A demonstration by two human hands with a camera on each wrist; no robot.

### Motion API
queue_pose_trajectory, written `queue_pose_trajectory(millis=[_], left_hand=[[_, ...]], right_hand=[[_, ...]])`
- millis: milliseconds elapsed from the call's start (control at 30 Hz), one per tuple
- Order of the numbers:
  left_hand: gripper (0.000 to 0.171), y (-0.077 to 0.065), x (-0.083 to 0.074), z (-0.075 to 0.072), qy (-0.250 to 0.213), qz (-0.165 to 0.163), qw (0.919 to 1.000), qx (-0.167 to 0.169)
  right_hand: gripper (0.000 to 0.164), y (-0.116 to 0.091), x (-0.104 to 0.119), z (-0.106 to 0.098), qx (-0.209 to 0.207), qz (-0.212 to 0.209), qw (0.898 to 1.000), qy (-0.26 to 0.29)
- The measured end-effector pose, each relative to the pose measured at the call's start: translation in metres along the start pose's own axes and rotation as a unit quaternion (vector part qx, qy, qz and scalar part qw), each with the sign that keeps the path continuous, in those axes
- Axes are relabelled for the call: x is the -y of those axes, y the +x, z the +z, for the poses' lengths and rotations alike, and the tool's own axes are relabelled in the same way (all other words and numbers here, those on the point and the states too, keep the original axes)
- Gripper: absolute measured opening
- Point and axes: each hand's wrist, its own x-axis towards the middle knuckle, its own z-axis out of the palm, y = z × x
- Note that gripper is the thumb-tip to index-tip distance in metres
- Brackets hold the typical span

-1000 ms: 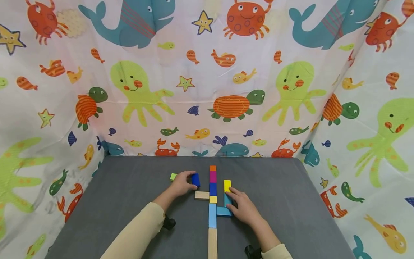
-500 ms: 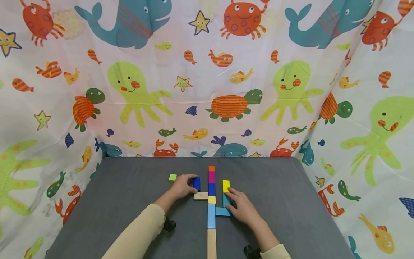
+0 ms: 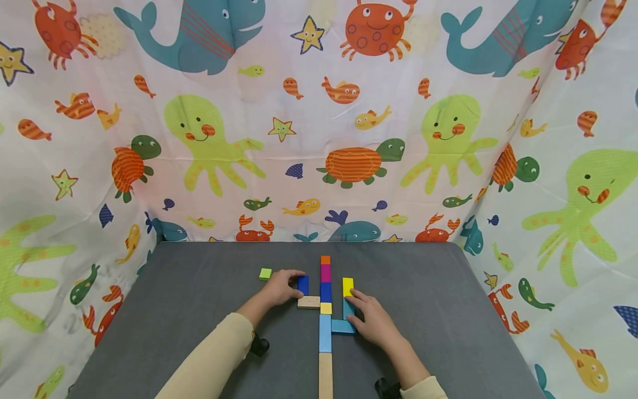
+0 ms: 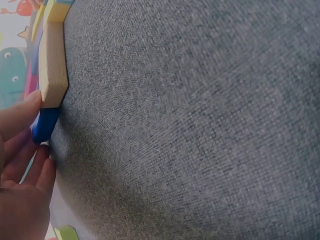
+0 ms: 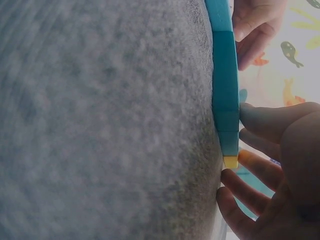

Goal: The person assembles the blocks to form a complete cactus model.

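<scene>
My left hand (image 3: 278, 288) pinches a dark blue block (image 3: 303, 285) by its ends, fingers at the far end and thumb at the near one. That block lies against the far side of a plain wooden block (image 3: 308, 302); in the left wrist view my thumb (image 4: 24, 114) reaches the corner of the wood. On the other side, my right hand (image 3: 375, 320) rests relaxed fingers along a light blue block (image 3: 348, 308) and the yellow block (image 3: 348, 286) beyond it. Its thumb is by a crosswise blue block (image 3: 343, 326).
A central column runs away from me: long wooden block (image 3: 325, 374), light blue block (image 3: 325, 332), small yellow block (image 3: 325, 308), dark blue block (image 3: 325, 291), magenta block (image 3: 325, 272), orange block (image 3: 325, 259). A lime green block (image 3: 265, 274) lies left on the grey table (image 3: 199, 299).
My left hand has brought the dark blue block nearer and straightened it against the wooden block, uncovering more of the green block. The right hand has stayed at its blocks.
</scene>
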Motion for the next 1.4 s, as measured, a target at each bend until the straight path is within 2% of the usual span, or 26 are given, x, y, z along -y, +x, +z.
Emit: queue_pose_trajectory(millis=[133, 233, 333, 533, 667, 767, 1033, 1267, 1400], left_hand=[[0.054, -0.001, 0.001, -0.002, -0.012, 0.004, 0.9999, 0.005], [0.049, -0.001, 0.003, -0.003, -0.035, 0.019, 0.9992, -0.004], [0.041, 0.000, 0.007, -0.003, -0.058, 0.032, 0.9972, -0.034], [0.033, -0.001, 0.013, -0.009, -0.080, 0.059, 0.9873, -0.123], [0.034, -0.005, 0.017, -0.017, -0.080, 0.076, 0.9815, -0.156], [0.038, -0.008, 0.023, -0.023, -0.068, 0.074, 0.9803, -0.170], [0.048, -0.011, 0.042, -0.034, -0.065, 0.033, 0.9805, -0.182], [0.053, -0.011, 0.051, -0.038, -0.006, 0.007, 0.9859, -0.167], [0.055, -0.011, 0.054, -0.039, 0.005, -0.011, 0.9879, -0.155]], right_hand=[[0.051, 0.000, 0.001, 0.000, 0.001, -0.001, 1.000, 0.002], [0.051, 0.000, 0.002, 0.000, 0.002, -0.002, 1.000, 0.004], [0.051, 0.000, 0.002, 0.000, 0.002, -0.004, 1.000, 0.005], [0.052, 0.000, 0.002, -0.001, -0.001, -0.007, 1.000, -0.001], [0.052, -0.001, 0.002, -0.001, 0.000, -0.008, 1.000, -0.001], [0.051, -0.002, 0.002, 0.000, 0.000, -0.007, 1.000, 0.001], [0.052, -0.002, 0.002, 0.001, 0.002, -0.003, 1.000, -0.002], [0.052, -0.002, 0.000, 0.005, -0.002, 0.000, 1.000, 0.000], [0.052, -0.002, -0.002, 0.006, -0.004, -0.006, 1.000, 0.001]])
